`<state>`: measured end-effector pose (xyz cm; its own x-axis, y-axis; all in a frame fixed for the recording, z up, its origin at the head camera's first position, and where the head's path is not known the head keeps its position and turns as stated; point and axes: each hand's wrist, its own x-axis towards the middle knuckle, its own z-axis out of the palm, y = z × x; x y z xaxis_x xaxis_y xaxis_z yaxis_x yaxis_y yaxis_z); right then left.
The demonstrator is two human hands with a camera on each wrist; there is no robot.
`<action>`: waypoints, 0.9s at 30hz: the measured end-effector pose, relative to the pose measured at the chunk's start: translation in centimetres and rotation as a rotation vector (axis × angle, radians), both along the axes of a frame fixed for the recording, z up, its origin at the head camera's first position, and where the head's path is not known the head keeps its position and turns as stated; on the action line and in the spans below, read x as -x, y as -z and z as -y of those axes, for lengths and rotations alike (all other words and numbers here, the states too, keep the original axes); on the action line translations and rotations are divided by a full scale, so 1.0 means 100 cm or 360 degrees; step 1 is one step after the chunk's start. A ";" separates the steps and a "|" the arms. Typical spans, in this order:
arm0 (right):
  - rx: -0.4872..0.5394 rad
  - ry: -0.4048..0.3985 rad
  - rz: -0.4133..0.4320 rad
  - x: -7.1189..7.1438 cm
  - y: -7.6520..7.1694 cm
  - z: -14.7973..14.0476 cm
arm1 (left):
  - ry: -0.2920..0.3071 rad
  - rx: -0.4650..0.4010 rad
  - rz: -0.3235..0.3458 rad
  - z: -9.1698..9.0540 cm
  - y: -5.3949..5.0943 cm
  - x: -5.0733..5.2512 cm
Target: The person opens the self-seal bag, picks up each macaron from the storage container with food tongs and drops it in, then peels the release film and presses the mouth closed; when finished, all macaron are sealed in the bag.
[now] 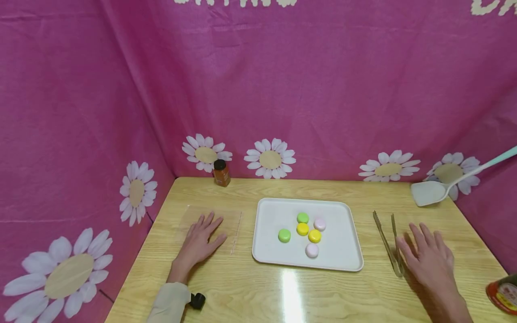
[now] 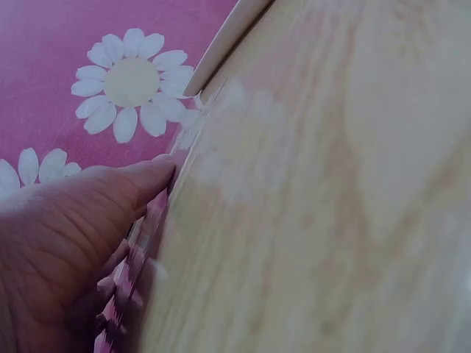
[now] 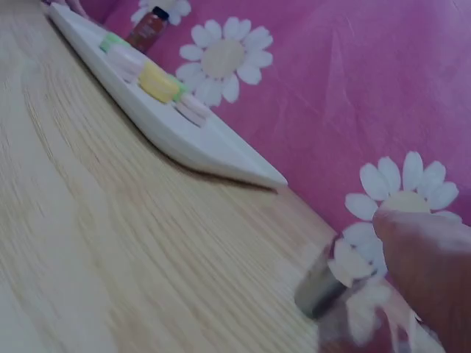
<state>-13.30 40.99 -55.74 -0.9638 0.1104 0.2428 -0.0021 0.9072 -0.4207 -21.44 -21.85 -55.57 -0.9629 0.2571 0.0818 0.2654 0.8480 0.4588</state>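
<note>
Left hand (image 1: 199, 242), grip spread over a clear plastic sheet (image 1: 232, 224) at lower left, right hand (image 1: 430, 258), grip loosely spread beside metal tongs (image 1: 386, 243) at lower right, six macarons (image 1: 302, 229) on a white tray (image 1: 339, 242) at lower centre.

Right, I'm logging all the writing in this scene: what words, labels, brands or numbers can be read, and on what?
None can be read with certainty.
Pale lettering on the pink cloth: cut off by the top edge.
Small brown bottle: label too small.
Red container at the right edge: label too small and blurred.
</note>
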 end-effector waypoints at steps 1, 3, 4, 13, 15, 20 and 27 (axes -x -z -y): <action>0.0019 -0.0005 -0.0006 0.001 0.000 0.003 | -0.0001 -0.0003 -0.0015 -0.001 0.000 0.000; 0.0046 -0.0018 -0.0010 0.002 -0.002 0.010 | -0.0012 -0.0018 -0.0049 -0.002 -0.001 0.000; 0.0059 -0.0029 -0.0006 0.003 -0.003 0.014 | -0.0014 -0.0024 -0.0070 -0.003 -0.001 -0.001; 0.0140 0.0020 0.0011 0.009 -0.008 0.040 | -0.0063 -0.0066 -0.0078 -0.009 -0.004 -0.004; 0.0140 0.0041 -0.0022 0.010 -0.008 0.042 | -0.0063 -0.0060 -0.0078 -0.009 -0.005 -0.004; 0.0146 0.0084 -0.0046 0.012 -0.007 0.044 | -0.0063 -0.0037 -0.0088 -0.009 -0.004 -0.004; 0.0080 0.0176 0.0019 0.013 -0.005 0.046 | -0.0082 -0.0032 -0.0109 -0.011 -0.002 -0.003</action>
<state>-14.57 36.36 -55.24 -0.9478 0.2278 0.2229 0.1019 0.8793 -0.4652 -21.16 -20.79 -55.40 -0.9667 0.2053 0.1525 0.2532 0.8521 0.4581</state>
